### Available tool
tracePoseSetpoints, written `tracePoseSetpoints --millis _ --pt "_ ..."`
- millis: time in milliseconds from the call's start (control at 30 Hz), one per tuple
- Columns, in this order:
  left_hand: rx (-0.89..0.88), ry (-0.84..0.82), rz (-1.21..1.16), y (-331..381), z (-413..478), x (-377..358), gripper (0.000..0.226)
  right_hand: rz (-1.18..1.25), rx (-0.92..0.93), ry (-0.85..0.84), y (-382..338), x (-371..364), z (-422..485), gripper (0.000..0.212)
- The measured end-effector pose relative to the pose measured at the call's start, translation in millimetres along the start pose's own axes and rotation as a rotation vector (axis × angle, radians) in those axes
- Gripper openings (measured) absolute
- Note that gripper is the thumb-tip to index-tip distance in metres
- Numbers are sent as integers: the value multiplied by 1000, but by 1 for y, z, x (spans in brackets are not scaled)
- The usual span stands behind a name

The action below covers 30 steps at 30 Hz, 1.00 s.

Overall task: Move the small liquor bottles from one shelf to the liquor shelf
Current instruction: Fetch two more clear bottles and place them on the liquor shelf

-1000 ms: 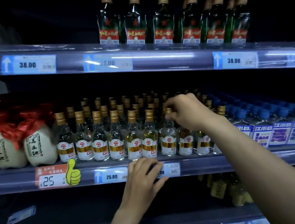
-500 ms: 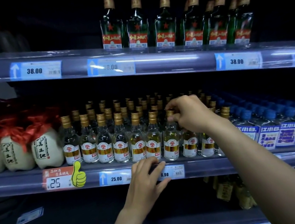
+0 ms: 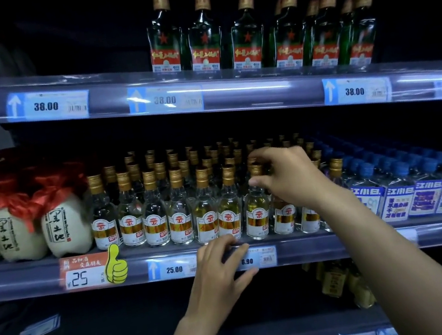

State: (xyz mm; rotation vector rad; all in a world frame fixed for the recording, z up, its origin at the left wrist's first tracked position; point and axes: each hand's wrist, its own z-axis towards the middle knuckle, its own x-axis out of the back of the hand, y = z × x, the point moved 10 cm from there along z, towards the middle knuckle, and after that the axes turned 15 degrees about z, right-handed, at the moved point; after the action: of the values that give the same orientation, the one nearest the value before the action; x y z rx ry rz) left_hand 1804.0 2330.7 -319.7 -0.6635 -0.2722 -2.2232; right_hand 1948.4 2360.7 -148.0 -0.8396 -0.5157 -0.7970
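Several small clear liquor bottles (image 3: 156, 219) with gold caps and red-and-gold labels fill the middle shelf (image 3: 310, 248) in rows. My right hand (image 3: 286, 178) reaches in from the right, its fingers closed around the gold cap of one front-row small bottle (image 3: 258, 216), which stands on the shelf. Below it, my left hand (image 3: 223, 272) rests with fingers spread against the shelf's front price rail, holding nothing. My right forearm hides some bottles further right.
White ceramic jars (image 3: 63, 226) with red ribbons stand at the left of the middle shelf, blue-capped bottles (image 3: 421, 184) at its right. Tall green bottles (image 3: 252, 35) line the top shelf. A thumbs-up price tag (image 3: 92, 269) hangs on the rail. Dark bottles (image 3: 341, 281) sit below.
The view has shifted slightly, so the shelves sit a little lower and further right in frame. My right hand stays on the bottle's cap; my left hand stays on the rail.
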Motion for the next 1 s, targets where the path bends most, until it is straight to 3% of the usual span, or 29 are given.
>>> tracePoseSetpoints --millis 267,500,667,800,1000 --pt "150 9 -57 -3 -7 19 33 105 145 280 -6 30 -74 46" --pt "358 -28 4 22 -38 43 34 350 19 149 28 -21 -146 34" --pt "538 -218 93 46 -109 51 38 509 -97 -75 53 -97 -210 30" --pt "730 -466 170 60 -217 74 42 544 -232 -415 57 -187 -294 36" --pt "1127 -728 273 91 -392 142 48 499 -250 -899 10 -288 -437 46"
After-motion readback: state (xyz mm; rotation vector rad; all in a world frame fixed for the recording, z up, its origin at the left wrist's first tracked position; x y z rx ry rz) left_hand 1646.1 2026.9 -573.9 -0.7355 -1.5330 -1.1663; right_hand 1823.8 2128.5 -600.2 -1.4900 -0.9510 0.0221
